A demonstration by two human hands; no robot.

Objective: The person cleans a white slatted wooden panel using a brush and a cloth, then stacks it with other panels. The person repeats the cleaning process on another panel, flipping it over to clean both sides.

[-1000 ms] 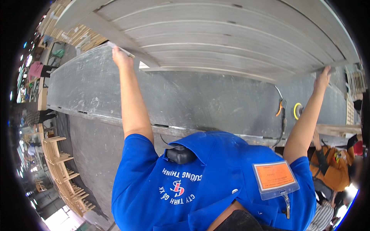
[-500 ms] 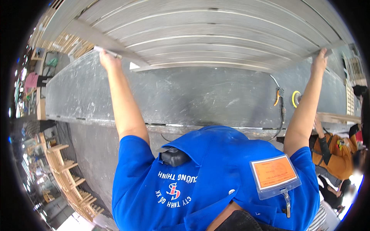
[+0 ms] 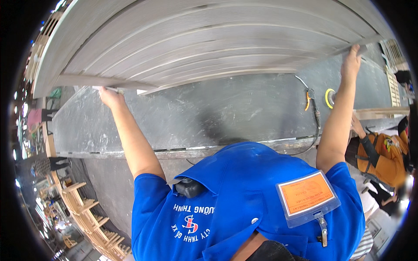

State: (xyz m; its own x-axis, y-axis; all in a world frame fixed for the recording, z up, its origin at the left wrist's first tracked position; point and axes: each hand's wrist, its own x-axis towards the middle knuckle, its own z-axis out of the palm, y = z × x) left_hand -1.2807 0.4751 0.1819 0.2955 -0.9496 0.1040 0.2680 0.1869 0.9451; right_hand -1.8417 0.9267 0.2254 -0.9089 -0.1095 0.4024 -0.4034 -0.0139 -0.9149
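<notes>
Grey panel (image 3: 204,39) lies just beyond both your hands, over the far part of the dark bench (image 3: 174,115), its long side and slats running left to right; whether it touches the bench cannot be told. Your left hand (image 3: 112,98) is closed on its left end and your right hand (image 3: 351,66) on its right end, some fingers hidden. Your left hand looks nearer your body, that end slanting toward you, while the yellow-rimmed disc (image 3: 330,98) lies nearer than your right hand.
</notes>
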